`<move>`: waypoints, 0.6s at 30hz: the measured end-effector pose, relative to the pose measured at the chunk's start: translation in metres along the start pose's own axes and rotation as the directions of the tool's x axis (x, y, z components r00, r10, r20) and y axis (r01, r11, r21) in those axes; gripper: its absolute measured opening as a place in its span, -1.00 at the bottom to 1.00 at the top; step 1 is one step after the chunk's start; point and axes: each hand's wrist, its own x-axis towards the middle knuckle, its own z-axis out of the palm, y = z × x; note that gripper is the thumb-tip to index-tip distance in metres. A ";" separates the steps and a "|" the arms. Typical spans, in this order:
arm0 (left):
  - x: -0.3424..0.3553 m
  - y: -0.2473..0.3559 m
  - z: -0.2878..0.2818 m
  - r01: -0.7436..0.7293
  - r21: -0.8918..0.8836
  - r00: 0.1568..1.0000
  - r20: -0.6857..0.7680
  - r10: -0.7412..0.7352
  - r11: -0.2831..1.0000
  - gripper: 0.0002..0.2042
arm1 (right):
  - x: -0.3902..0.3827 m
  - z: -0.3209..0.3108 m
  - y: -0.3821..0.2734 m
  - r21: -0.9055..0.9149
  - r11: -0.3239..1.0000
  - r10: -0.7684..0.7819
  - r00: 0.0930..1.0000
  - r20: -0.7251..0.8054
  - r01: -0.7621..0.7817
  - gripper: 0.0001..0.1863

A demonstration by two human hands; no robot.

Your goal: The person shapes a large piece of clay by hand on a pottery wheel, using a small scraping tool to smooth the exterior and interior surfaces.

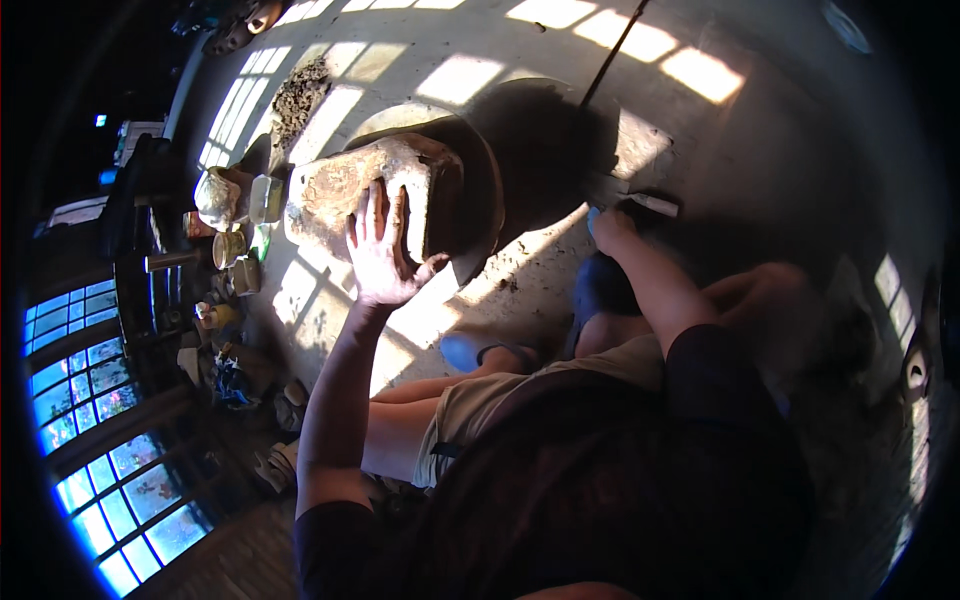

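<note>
My left hand (383,250) lies flat, fingers spread, on a large rough brown block (345,185) of clay or stone that sits in a wide dark round basin (490,190) on the concrete floor. My right hand (612,228) reaches out to the right, fingers closed around the end of a pale stick-like tool (655,204) on the floor. My bare knees and blue shoes (470,350) show below.
Several small pots and jars (240,215) stand in a row left of the block. A thin dark rod (610,50) leans in from above. A heap of gritty material (295,100) lies at upper left. Windows (110,440) curve along the left.
</note>
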 end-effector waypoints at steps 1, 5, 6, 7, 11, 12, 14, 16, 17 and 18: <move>0.002 0.002 -0.001 0.000 0.003 1.000 -0.007 0.000 1.000 0.21 | 0.005 0.006 0.003 0.004 1.000 -0.005 1.000 0.000 0.005 -0.62; 0.003 0.002 0.001 0.003 -0.010 0.997 -0.072 -0.004 1.000 0.23 | 0.006 -0.006 -0.002 -0.115 0.991 -0.070 0.997 0.022 0.072 -0.62; 0.005 0.003 0.000 0.002 -0.008 0.997 -0.080 -0.003 1.000 0.23 | 0.001 -0.020 -0.002 -0.203 0.964 -0.159 0.984 0.075 0.171 -0.62; 0.007 0.003 0.001 0.027 0.000 0.998 -0.059 -0.027 1.000 0.22 | -0.001 -0.024 -0.005 -0.202 0.966 -0.151 0.987 0.061 0.161 -0.62; 0.016 0.016 0.004 0.111 0.066 0.994 0.018 -0.112 0.992 0.17 | -0.004 -0.011 0.007 -0.139 0.983 -0.123 0.992 -0.013 0.120 -0.62; 0.027 0.024 0.005 0.118 0.059 0.992 0.038 -0.120 0.991 0.16 | 0.005 0.009 0.030 0.131 0.991 -0.002 0.999 -0.036 0.007 -0.58; 0.017 0.021 0.004 0.206 0.103 0.974 0.071 -0.214 0.973 0.16 | -0.017 -0.021 -0.005 -0.002 0.980 -0.197 0.980 0.040 0.197 -0.52; 0.025 0.029 0.006 0.242 0.104 0.967 0.062 -0.249 0.965 0.16 | -0.019 -0.033 -0.007 0.161 0.956 -0.251 0.968 0.019 0.245 -0.61; 0.029 0.032 0.005 0.265 0.097 0.960 0.068 -0.273 0.959 0.15 | -0.020 -0.051 -0.012 0.190 0.951 -0.248 0.969 -0.008 0.245 -0.65; 0.033 0.037 0.000 0.295 0.109 0.949 0.084 -0.305 0.949 0.14 | -0.023 -0.069 -0.016 0.216 0.945 -0.245 0.969 -0.032 0.246 -0.69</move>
